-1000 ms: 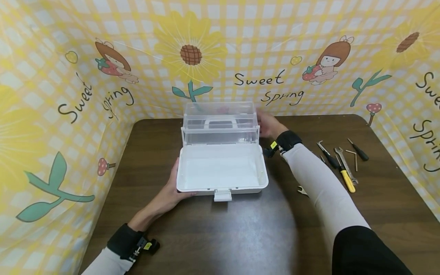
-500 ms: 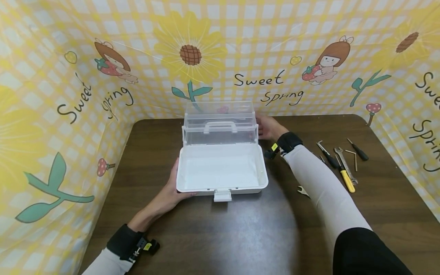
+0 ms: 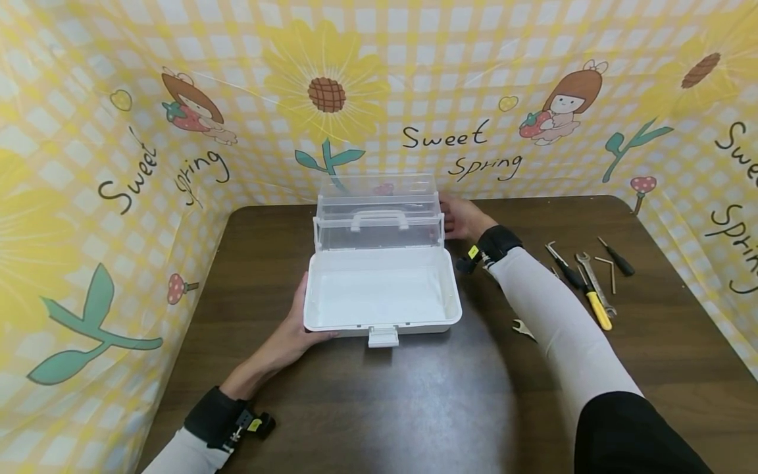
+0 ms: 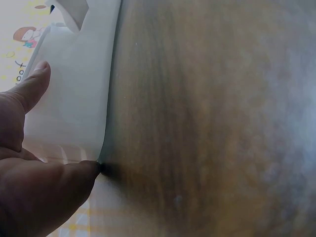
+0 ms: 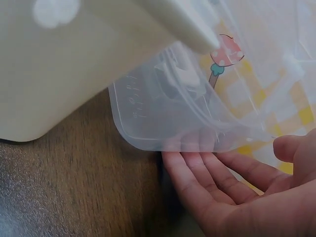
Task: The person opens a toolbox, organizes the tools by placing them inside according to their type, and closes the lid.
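A white plastic toolbox stands on the table with its clear lid raised at the back. The shallow base has nothing in it, and its front latch hangs down. My left hand grips the box's front left corner; in the left wrist view its thumb lies against the white wall. At the lid's right edge, my right hand holds it. In the right wrist view, the right fingers reach behind the clear plastic, their tips showing through, with the thumb at the edge.
On the right of the table lie a yellow-handled tool, a wrench, a black-handled screwdriver, a hex key and a hook-ended tool. A wrench end shows beside the right sleeve. A patterned cloth hangs behind.
The clear lid has tipped slightly farther back, and its handle shows a little differently. My right hand has shifted slightly with it. My left hand and the base have stayed in place.
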### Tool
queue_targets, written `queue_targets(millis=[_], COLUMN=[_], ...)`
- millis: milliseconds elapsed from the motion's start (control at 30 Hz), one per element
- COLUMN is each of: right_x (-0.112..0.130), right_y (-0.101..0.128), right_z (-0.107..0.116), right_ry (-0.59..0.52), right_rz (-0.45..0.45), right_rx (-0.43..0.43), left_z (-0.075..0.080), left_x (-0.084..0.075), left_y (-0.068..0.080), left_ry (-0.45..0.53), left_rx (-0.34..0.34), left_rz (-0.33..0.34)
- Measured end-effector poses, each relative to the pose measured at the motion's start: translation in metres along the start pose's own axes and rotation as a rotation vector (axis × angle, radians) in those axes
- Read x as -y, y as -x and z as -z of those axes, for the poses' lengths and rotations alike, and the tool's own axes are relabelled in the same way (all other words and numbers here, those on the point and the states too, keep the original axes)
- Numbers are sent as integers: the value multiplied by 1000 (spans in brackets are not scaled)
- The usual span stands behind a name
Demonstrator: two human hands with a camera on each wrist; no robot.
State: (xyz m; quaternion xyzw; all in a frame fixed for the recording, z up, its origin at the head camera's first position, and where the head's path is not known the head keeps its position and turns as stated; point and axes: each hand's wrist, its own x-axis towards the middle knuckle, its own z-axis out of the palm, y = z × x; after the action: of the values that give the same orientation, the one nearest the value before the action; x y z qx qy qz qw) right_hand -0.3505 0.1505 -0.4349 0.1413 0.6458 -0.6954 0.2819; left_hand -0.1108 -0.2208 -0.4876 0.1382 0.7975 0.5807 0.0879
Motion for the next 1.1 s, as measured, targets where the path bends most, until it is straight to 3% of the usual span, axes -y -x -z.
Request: queue_targets(millis=[633,1100], right_x=[3,10], right_y=[13,33], right_z=[-1,16], right_ry=[115,177], right_rz=[68,93], right_rx=[2,56], left_z=[0,0], left_x=[0,0], left_y=[0,0], left_ry=[-6,3], left_rx=[4,6], left_rz=[-5,-25])
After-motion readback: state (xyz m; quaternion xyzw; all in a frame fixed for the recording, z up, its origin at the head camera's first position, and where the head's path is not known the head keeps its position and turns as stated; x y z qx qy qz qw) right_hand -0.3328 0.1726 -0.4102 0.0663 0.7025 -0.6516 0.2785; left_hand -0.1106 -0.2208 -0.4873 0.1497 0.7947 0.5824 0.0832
